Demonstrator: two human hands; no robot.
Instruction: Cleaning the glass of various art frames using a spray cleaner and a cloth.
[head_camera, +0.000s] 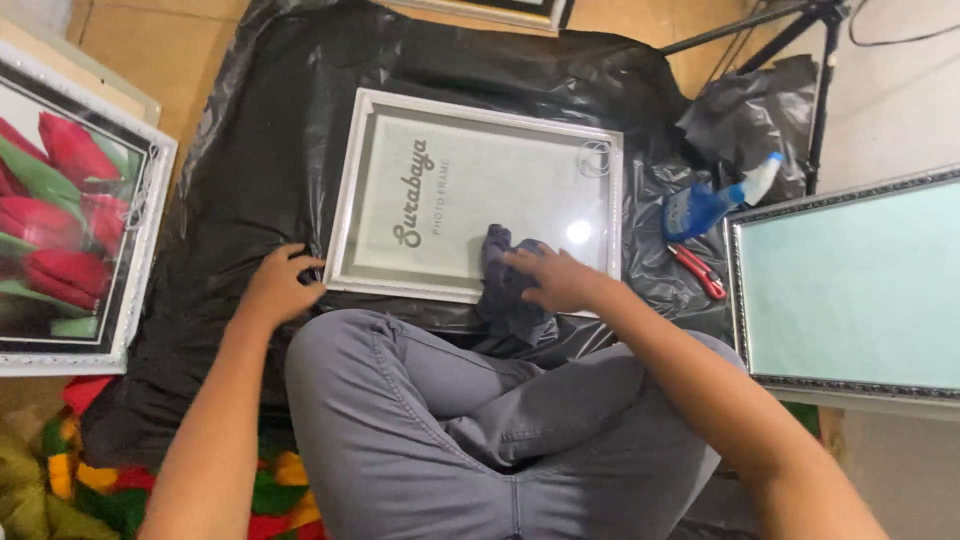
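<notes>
A white picture frame (478, 107) with a glass front lies flat on black plastic sheeting in front of my crossed legs. My right hand (556, 279) presses a dark grey cloth (506, 288) onto the glass near the frame's near edge. My left hand (276, 287) rests on the sheeting and touches the frame's near left corner, fingers curled against it.
A framed picture of red tulips (70, 210) lies at the left. A silver-edged frame (850, 290) lies at the right. Between it and the white frame are a blue spray bottle (712, 203) and a red cutter (697, 271). Tripod legs (820, 90) stand at the back right.
</notes>
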